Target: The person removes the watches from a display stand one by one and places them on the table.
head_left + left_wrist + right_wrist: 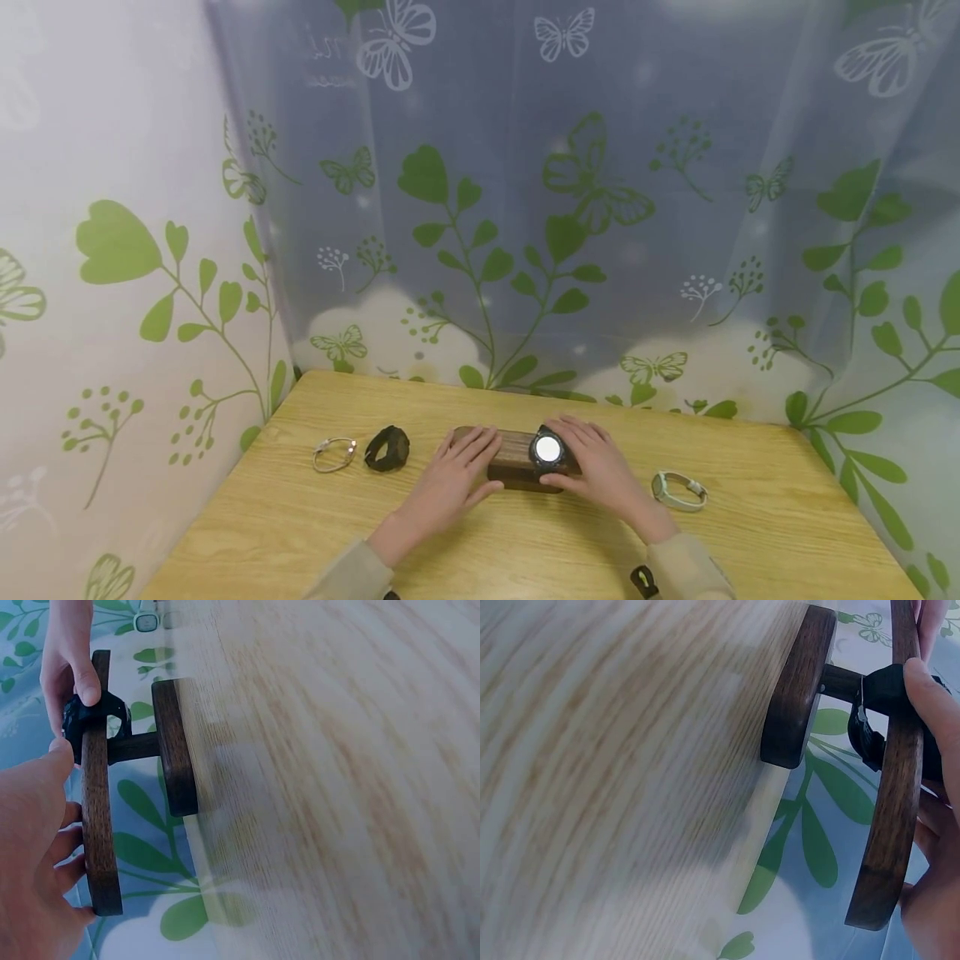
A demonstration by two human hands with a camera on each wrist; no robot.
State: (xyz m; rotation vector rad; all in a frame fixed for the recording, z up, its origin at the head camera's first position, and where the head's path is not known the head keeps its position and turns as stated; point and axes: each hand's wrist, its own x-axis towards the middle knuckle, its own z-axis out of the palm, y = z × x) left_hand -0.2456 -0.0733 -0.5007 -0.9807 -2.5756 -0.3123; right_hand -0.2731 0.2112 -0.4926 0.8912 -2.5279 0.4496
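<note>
A dark wooden T-shaped watch stand [513, 450] stands on the table, its bar raised above a block base [175, 750]. Around the bar sits a black smartwatch [548, 448] with a bright lit dial facing up. My left hand [450, 475] holds the left part of the bar, fingers over its top and thumb low in front. My right hand [600, 471] grips the smartwatch, its thumb on the near side and fingers at the far side. In the right wrist view the black strap [866, 735] loops beneath the bar. The right fingertips are partly hidden.
On the left of the wooden table [262, 517] lie a thin bracelet-like watch [351, 452] and a chunky black watch [400, 447]. A pale green watch [661, 486] lies to the right of my right hand. Patterned curtains [510, 250] hang behind the table's far edge.
</note>
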